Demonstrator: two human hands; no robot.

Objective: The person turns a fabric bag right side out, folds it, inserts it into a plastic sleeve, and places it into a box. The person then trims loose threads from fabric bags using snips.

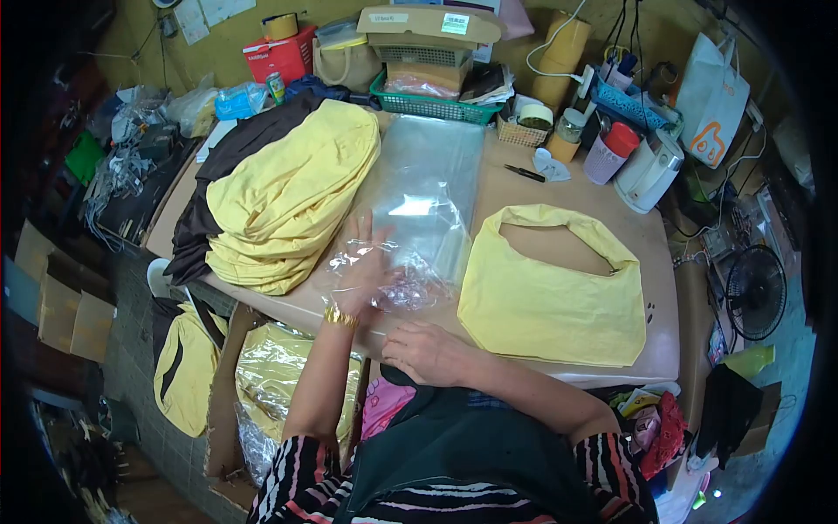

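My left hand point(362, 266) lies among crinkled clear plastic over the table, with its fingers stretched forward and apart. The plastic belongs to a loose bag point(419, 284), which partly covers the fingers. Flat behind it is a stack of clear plastic bags point(428, 175). My right hand point(425, 352) rests at the table's front edge, its fingers curled; whatever is under them is hidden. Just to its right, a yellow cloth shoulder bag point(550, 306) lies flat with its handle loop away from me. A heap of yellow cloth bags point(292, 192) is piled left of the plastic.
Below the table at left, a cardboard box point(229, 393) holds plastic-wrapped yellow goods point(288, 375). Along the back stand a green basket point(436, 106), a pink cup point(611, 153) and a white kettle point(650, 170). A black pen point(524, 173) lies on the table point(515, 194).
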